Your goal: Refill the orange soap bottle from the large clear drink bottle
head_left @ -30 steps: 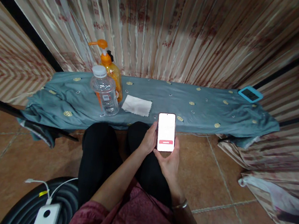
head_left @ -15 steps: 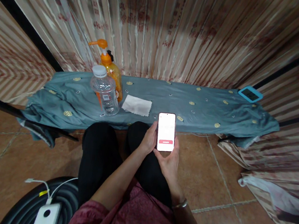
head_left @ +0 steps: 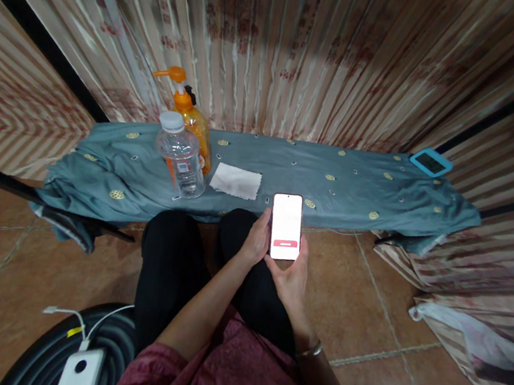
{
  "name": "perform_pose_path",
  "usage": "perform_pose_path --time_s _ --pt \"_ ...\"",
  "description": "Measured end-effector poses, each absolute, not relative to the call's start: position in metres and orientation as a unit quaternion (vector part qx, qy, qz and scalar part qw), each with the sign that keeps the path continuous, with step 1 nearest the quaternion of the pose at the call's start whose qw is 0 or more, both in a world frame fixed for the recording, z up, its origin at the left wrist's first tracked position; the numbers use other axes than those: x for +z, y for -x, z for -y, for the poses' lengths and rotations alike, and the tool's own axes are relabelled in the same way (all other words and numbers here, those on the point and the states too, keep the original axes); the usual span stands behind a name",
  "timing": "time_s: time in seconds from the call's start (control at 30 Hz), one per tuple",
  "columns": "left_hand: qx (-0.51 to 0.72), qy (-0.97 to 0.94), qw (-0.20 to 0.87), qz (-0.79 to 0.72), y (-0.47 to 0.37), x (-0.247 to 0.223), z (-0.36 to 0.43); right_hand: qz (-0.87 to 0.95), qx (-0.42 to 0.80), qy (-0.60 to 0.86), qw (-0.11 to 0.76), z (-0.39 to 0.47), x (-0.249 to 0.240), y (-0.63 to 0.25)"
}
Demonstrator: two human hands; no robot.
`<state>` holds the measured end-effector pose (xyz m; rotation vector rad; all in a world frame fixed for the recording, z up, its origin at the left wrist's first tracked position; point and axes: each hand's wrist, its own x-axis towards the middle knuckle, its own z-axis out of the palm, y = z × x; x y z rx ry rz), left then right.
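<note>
A smartphone (head_left: 285,226) with a lit white screen and a red bar near its bottom sits upright in both my hands, above my knees. My left hand (head_left: 255,241) grips its left edge, thumb at the side. My right hand (head_left: 290,280) cups it from below, fingers along the right edge. Just beyond the phone lies a low surface under a blue-grey cloth (head_left: 356,190).
On the cloth stand a clear water bottle (head_left: 181,156) and an orange pump bottle (head_left: 190,117), with a white wipe (head_left: 236,181) beside them and a blue-cased device (head_left: 430,161) at the far right. A white power bank (head_left: 80,371) with cable lies bottom left. Striped curtains surround.
</note>
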<state>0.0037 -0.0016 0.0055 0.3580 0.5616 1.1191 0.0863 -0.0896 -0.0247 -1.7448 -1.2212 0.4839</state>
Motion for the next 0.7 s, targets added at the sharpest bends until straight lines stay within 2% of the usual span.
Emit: perform_pose_path --time_s 0.7 --pt "0.523 -0.169 0.797 -0.252 -0.0044 0.0020 0.0003 0.501 0.195 0.706 0.462 0.0902 -0.0247 -0.0862"
